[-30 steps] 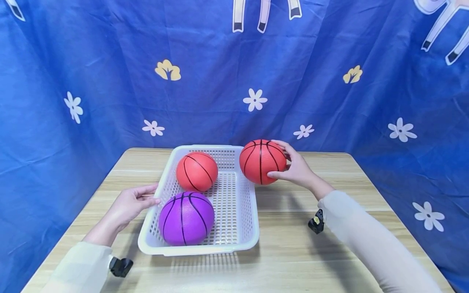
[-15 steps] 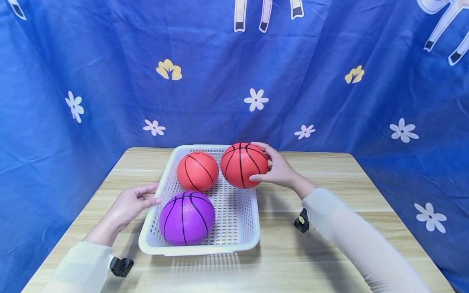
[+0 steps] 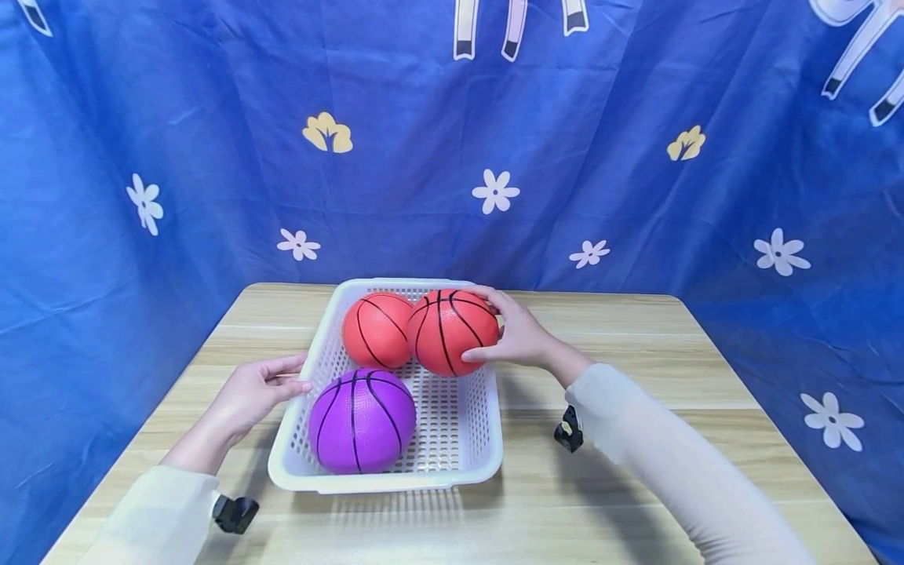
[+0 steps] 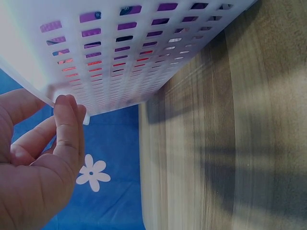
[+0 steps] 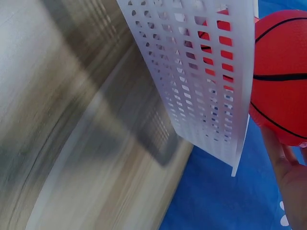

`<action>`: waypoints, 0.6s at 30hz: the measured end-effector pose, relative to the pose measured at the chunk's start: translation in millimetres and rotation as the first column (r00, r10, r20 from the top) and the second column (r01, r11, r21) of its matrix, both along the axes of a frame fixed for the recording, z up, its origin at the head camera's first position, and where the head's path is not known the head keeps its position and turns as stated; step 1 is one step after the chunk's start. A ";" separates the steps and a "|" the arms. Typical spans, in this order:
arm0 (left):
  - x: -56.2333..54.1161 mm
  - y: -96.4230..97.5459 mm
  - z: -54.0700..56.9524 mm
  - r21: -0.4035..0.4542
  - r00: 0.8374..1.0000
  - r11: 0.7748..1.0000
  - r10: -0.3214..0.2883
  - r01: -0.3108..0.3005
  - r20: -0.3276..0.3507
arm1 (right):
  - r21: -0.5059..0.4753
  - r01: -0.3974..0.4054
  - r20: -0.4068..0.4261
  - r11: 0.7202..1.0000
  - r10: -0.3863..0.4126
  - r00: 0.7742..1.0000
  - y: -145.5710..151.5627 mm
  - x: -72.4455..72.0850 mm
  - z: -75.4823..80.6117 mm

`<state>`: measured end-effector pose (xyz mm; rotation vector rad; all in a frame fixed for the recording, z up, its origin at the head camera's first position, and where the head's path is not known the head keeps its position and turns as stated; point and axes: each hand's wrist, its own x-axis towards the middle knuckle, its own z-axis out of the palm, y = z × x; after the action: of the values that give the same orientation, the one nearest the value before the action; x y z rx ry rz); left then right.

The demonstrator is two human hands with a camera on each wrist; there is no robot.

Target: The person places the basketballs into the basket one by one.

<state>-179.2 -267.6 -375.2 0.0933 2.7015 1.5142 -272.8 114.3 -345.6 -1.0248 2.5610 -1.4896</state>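
Observation:
A white perforated plastic basket [image 3: 384, 480] stands on the table. Inside it, a purple toy basketball [image 3: 362, 421] lies at the near left and an orange-red one [image 3: 374, 329] at the far left. My right hand [image 3: 519, 333] grips a second red basketball [image 3: 452, 333], thumb in front and fingers behind. This ball is over the basket's far right part, overlapping the orange-red ball in the head view; whether they touch I cannot tell. My left hand [image 3: 249, 396] pinches the basket's left rim, and the left wrist view shows its fingertips [image 4: 66, 108] at that rim.
The wooden table [image 3: 600, 486] extends on both sides of the basket. A blue patterned curtain [image 3: 410, 204] hangs behind the table's far edge. A small black device [image 3: 235, 515] is on the left wrist and another black device [image 3: 568, 430] on the right.
My right hand has carried the red basketball leftward, over the basket's right rim, and slightly down inside. The left hand has stayed at the left rim.

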 end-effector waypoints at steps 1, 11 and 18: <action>-0.1 0.1 0.0 0.002 1.000 1.000 0.000 0.000 0.001 | 0.017 -0.002 -0.014 1.000 0.002 1.000 -1.1 -0.1 -0.7; -0.6 -0.2 -0.7 0.012 1.000 1.000 0.000 0.000 0.007 | 0.155 -0.001 -0.106 0.988 0.018 0.994 -11.5 2.2 -6.2; -1.1 -0.3 -1.0 0.016 1.000 1.000 -0.006 0.006 0.008 | 0.255 -0.002 -0.128 0.967 0.036 0.991 -18.5 7.3 -8.6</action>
<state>-180.3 -267.9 -376.3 0.0949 2.6811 1.5311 -265.5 95.7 -354.1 -1.1416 2.7287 -1.0829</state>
